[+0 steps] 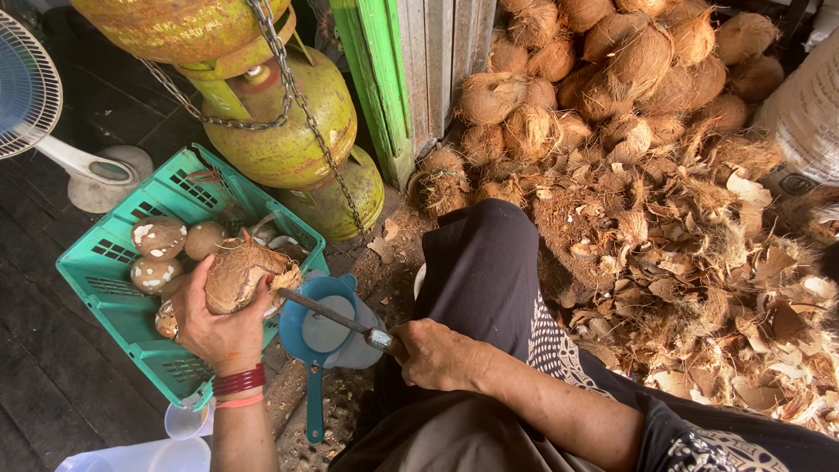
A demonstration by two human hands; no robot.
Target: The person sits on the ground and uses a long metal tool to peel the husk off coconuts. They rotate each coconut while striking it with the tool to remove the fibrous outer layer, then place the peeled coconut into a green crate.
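My left hand [214, 328] grips a brown coconut [240, 273] with part of its shell chipped off, holding it just above the rim of a teal plastic crate [105, 280]. My right hand [437, 354] is closed on the handle of a knife [336, 319]. The blade points left and its tip touches the coconut's broken edge. Under the blade sits a blue plastic strainer [319, 336] with a long handle. Red and orange bands circle my left wrist.
Peeled coconuts [159, 238] lie in the crate. Green gas cylinders [293, 131] hang chained behind it. A heap of husked coconuts [612, 61] and shell scraps [699, 288] fills the right side. A white fan [31, 87] stands at far left on dark floorboards.
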